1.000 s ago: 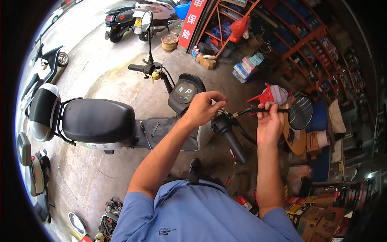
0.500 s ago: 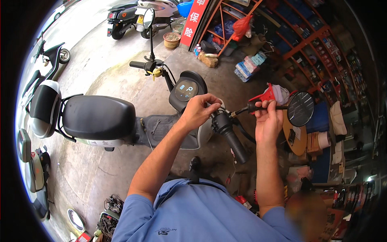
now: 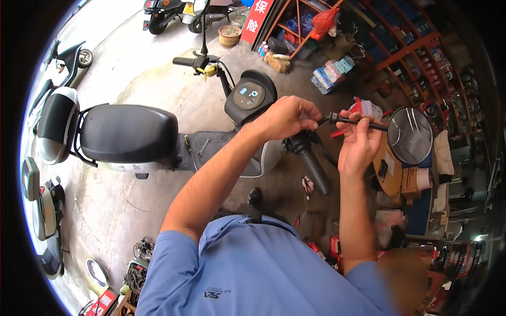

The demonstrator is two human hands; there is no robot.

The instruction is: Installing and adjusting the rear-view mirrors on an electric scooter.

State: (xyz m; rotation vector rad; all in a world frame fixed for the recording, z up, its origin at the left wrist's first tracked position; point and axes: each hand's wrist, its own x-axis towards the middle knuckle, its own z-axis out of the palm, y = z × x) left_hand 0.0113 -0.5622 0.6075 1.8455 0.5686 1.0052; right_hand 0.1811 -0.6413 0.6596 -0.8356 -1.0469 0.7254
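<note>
My right hand (image 3: 360, 145) is closed round the black stem of a round rear-view mirror (image 3: 410, 136), which it holds up to the right of the scooter's handlebar. My left hand (image 3: 289, 118) is in a pinch above the handlebar, its thumb and forefinger at the stem's lower end; what lies between the fingertips is too small to make out. Just below that hand is the black right grip (image 3: 311, 167). Left of it, the scooter's round display (image 3: 249, 97) is lit. The opposite grip (image 3: 184, 61) carries its own upright mirror, with something yellow hanging beside it.
The scooter's black seat (image 3: 129, 133) stretches left, with a wrench-like tool (image 3: 204, 147) on the footboard. Orange shelves (image 3: 408, 52) stand at the far right. A wooden stool top (image 3: 389, 176) and boxes are near my right arm. Other scooters (image 3: 174, 16) stand at the back.
My left hand has moved right, from the handlebar clamp to the mirror stem's end. My right hand and the mirror have shifted right, and the mirror's glass has turned more toward me.
</note>
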